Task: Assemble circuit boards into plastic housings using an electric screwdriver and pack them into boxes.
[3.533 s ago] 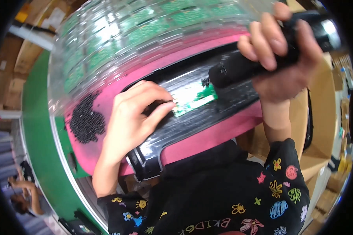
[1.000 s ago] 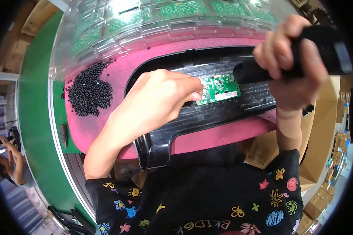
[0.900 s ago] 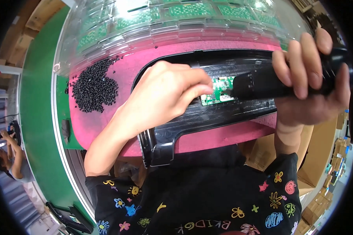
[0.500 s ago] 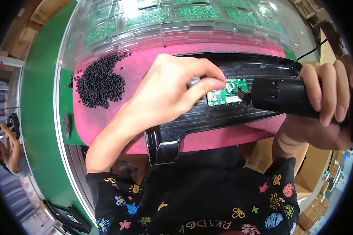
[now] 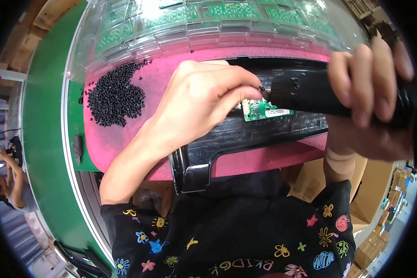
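A long black plastic housing (image 5: pixel 245 134) lies on a pink mat (image 5: pixel 125 134). A small green circuit board (image 5: pixel 263 109) sits on it. My left hand (image 5: pixel 204 99) rests over the housing with fingertips pinched on a small black screw right at the tip of a black electric screwdriver (image 5: pixel 310 90). My right hand (image 5: pixel 370 97) is wrapped around the screwdriver's body, holding it nearly level above the board's upper left corner. The screw is mostly hidden between my fingers.
A heap of small black screws (image 5: pixel 113 95) lies on the mat to the left. Clear plastic trays (image 5: pixel 208 23) with several green boards stand behind. A green belt (image 5: pixel 44 120) runs along the left, with another person (image 5: pixel 4 185) beyond it. Cardboard boxes (image 5: pixel 370 185) stand at right.
The screwdriver tip has moved up and left from the board's middle to its upper left corner. My left fingertips now meet the tip. My right hand has risen and covers more of the tool.
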`<state>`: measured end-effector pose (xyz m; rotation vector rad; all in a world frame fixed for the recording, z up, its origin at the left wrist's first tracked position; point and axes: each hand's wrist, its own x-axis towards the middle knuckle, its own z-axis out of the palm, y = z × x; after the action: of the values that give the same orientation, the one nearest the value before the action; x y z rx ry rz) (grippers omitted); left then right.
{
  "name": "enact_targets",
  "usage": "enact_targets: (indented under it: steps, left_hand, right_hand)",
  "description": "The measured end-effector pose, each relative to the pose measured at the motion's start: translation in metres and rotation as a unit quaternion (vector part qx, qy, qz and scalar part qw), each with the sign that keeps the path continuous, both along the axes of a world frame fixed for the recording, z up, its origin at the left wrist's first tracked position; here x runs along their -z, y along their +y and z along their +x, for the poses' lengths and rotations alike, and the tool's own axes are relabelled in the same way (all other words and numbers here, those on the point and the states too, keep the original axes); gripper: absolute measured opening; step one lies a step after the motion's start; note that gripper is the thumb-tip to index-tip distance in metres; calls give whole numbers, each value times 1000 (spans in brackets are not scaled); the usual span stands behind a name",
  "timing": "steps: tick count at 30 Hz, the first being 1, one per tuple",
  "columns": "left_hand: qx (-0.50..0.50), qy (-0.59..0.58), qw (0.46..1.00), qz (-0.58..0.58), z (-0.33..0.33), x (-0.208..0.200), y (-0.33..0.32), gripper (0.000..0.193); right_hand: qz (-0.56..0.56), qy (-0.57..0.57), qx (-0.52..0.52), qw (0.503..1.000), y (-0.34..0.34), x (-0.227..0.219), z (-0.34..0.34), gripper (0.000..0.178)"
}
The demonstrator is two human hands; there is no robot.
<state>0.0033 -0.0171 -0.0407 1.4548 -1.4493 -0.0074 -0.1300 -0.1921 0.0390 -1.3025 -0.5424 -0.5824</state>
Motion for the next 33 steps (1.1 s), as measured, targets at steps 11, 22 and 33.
enact_targets:
  steps: [11,22,33]
  left_hand:
    - [-134,19,965,226,0,-11,6,30]
    - [-87,6,970,228,8,6,11,14]
    - [-70,8,977,203,9,9,11,12]
  right_hand:
    - [-29,97,66,993,11,41,30,30]
    - [-59,123,37,990,17,42,43,30]
    - [-73,136,30,988,24,42,51,33]
